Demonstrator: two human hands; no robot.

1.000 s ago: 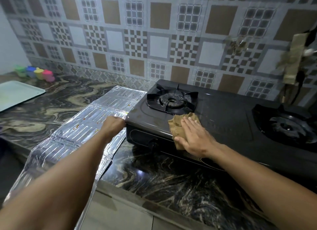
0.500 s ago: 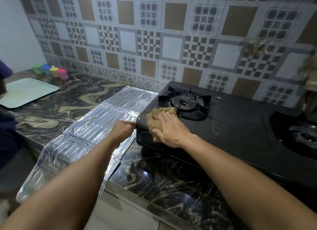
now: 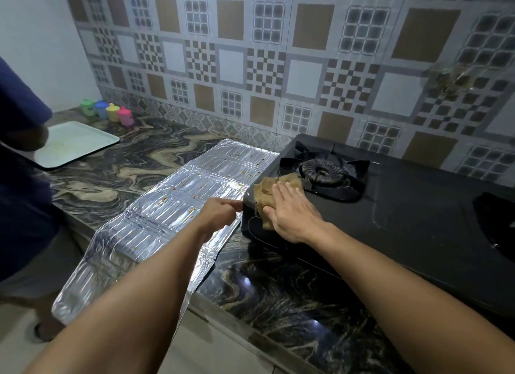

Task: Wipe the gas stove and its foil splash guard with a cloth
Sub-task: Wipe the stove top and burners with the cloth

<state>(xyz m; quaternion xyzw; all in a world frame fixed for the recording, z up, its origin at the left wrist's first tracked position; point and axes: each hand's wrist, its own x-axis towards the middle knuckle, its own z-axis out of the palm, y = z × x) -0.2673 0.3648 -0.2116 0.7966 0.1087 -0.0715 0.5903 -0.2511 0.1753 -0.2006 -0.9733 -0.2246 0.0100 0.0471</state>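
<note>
A black two-burner gas stove (image 3: 404, 206) stands on the marble counter against the tiled wall. My right hand (image 3: 292, 212) lies flat with straight fingers on a brown cloth (image 3: 264, 189), pressing it onto the stove's front left corner, just in front of the left burner (image 3: 320, 171). My left hand (image 3: 220, 213) is curled at that same corner, its thumb and fingers pinching the stove's left edge. The foil splash guard (image 3: 167, 215) lies flat on the counter left of the stove. It is speckled with orange stains, and its near end hangs past the counter edge.
A pale tray (image 3: 78, 142) and several small coloured cups (image 3: 108, 113) sit at the counter's far left. Another person in dark blue (image 3: 19, 178) stands at the left edge. The right burner (image 3: 498, 226) is partly cut off. Dark marble counter (image 3: 278, 290) runs in front of the stove.
My right hand has slid the cloth leftward along the stove's front, from near the middle to the left corner. The left hand has stayed at the stove's left edge. The view has shifted left.
</note>
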